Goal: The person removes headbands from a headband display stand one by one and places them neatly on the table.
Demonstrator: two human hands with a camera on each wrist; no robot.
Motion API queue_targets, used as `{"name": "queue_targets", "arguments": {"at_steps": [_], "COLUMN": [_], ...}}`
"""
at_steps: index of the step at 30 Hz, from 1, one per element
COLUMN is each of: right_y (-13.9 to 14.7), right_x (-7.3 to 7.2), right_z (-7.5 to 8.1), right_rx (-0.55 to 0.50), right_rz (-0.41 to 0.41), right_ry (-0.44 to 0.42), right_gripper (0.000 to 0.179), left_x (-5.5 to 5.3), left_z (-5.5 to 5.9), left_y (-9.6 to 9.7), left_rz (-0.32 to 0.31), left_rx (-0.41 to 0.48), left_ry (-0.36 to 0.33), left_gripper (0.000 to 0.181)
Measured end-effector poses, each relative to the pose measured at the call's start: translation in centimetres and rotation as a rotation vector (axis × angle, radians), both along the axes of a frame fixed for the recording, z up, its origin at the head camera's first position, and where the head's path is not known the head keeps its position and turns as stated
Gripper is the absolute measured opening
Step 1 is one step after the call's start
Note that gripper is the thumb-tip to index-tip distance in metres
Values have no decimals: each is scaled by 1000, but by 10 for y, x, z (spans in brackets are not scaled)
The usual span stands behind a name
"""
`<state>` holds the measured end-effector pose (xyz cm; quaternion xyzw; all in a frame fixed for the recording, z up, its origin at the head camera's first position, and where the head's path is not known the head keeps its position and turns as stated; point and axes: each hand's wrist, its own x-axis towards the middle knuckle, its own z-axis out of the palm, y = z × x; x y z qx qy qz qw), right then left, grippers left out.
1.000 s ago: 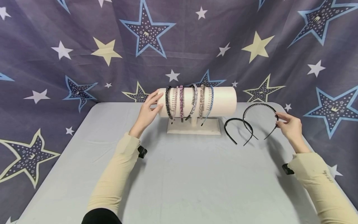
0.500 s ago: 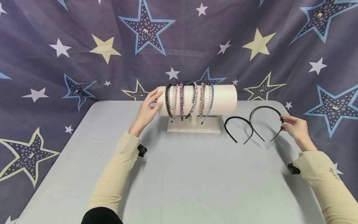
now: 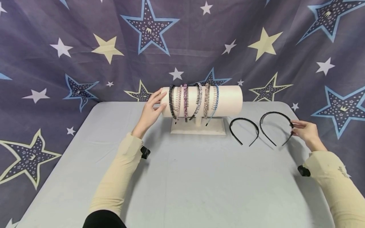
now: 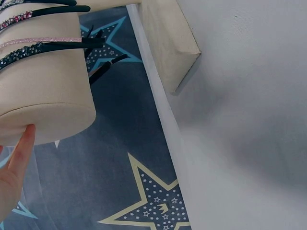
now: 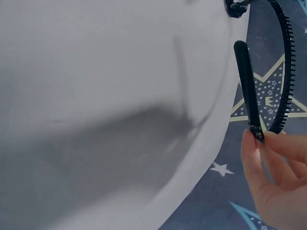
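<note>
My left hand [image 3: 150, 114] rests on the left end of a cream cylindrical headband stand [image 3: 230, 100]. Its fingers are fairly straight, and a fingertip touches the flat end face in the left wrist view. On the cylinder hang several headbands with teeth and sparkly fronts, among them a black one [image 3: 171, 103], a purple-pink one [image 3: 185, 101] and a blue one [image 3: 217, 99]. At the right, a toothed black headband [image 3: 274, 113] is pinched by one side between the thumb and fingers of my right hand [image 3: 307, 133]. Another black headband [image 3: 244, 119] stands left of it, apart.
The stand's flat base [image 3: 212, 127] sits toward the back of the table [image 3: 182, 177], which has a pale grey cloth. Behind it hangs a dark curtain [image 3: 188, 41] printed with stars.
My right hand has moved right and a little down with its black headband, away from the other black headband it overlapped before. My left hand stays on the stand.
</note>
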<state>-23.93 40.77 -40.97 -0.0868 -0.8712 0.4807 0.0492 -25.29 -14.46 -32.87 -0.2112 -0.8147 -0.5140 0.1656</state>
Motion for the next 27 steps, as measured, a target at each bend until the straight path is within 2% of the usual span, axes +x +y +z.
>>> {"name": "queue_targets", "arguments": {"at_steps": [1, 10, 13, 14, 20, 21, 27], "right_y": [-2, 1, 3, 4, 9, 9, 13], "right_x": [2, 4, 3, 2, 0, -1, -1], "right_z": [3, -1, -5, -7, -13, -14, -19], "right_rx": [38, 64, 81, 55, 75, 105, 77], "right_rz": [12, -6, -12, -34, -32, -12, -29], "right_ry": [-5, -61, -52, -57, -28, -19, -23], "right_gripper": [45, 47, 46, 44, 42, 43, 43], "left_x": [0, 1, 1, 1, 2, 2, 1], "left_z": [0, 0, 1, 1, 1, 1, 1], "left_y": [0, 0, 0, 0, 0, 0, 0], "left_rz": [-1, 0, 3, 4, 8, 8, 6], "left_rx": [1, 7, 8, 7, 6, 6, -2], "left_ry": [0, 6, 2, 1, -2, -3, -7], "left_gripper": [39, 38, 38, 38, 39, 39, 39]}}
